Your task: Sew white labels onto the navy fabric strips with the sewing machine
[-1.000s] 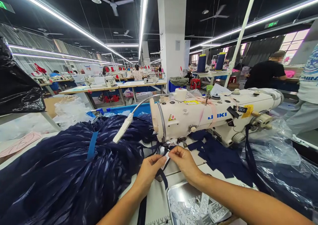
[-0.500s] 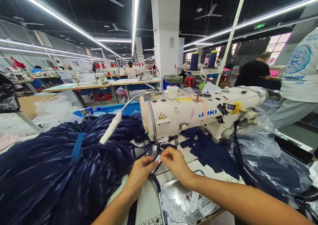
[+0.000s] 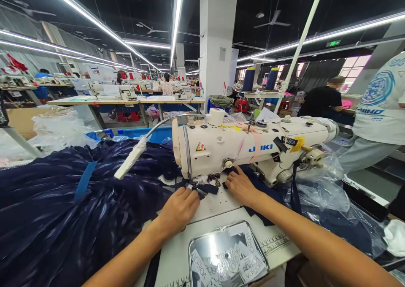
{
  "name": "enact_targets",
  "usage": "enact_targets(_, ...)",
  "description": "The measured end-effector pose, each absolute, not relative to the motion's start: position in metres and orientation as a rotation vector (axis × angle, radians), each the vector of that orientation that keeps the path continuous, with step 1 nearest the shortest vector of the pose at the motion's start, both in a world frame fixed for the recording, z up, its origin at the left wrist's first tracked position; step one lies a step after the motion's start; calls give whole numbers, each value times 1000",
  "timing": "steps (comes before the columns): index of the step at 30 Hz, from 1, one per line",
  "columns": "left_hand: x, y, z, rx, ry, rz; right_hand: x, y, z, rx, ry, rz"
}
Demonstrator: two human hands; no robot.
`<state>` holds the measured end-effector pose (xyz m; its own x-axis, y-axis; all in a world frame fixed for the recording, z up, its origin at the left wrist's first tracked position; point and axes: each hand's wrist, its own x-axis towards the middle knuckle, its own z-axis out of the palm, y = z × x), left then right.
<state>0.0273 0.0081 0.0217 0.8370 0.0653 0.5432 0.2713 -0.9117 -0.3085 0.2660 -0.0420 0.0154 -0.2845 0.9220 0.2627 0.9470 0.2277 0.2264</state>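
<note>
A cream sewing machine (image 3: 253, 145) stands across the table in front of me. My left hand (image 3: 179, 209) lies knuckles up at the needle, its fingers curled down on a narrow navy strip (image 3: 207, 188) under the presser foot. My right hand (image 3: 240, 186) rests flat under the machine arm, fingers stretched out over navy fabric pieces (image 3: 262, 185). A small white label at the needle is mostly hidden by my left fingers.
A big heap of navy fabric (image 3: 63, 211) fills the left of the table. A metal tray of printed labels (image 3: 228, 255) sits at the front edge. Clear plastic bags (image 3: 329, 190) lie to the right. A person in a white shirt (image 3: 379, 109) stands at the right.
Both hands have moved forward from pinching the label and strip in front of the machine to the needle area. The right hand has let go and now lies flat under the arm.
</note>
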Motion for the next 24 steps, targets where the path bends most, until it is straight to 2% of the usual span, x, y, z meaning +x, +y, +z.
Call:
enact_targets(3,33,14,8,-2603,-215,-614,258,-39,15,-1775,-2262,-534)
enact_targets(8,25,9,-1,-2642,-233,-420,237,-27,0,-1702,-1754,-49)
enact_targets(10,22,7,-1,-2626,-232,-384,233,-25,-8,-1720,-1713,31)
enact_targets(13,19,5,-2,-2601,-236,-374,232,-32,-13,-1688,-1799,-66)
enact_targets(18,19,6,-5,-2568,-223,-371,230,-53,-9,-1387,-2224,-154)
enact_targets(24,19,4,-5,-2580,-254,-364,216,-51,-7,-1314,-2415,-330)
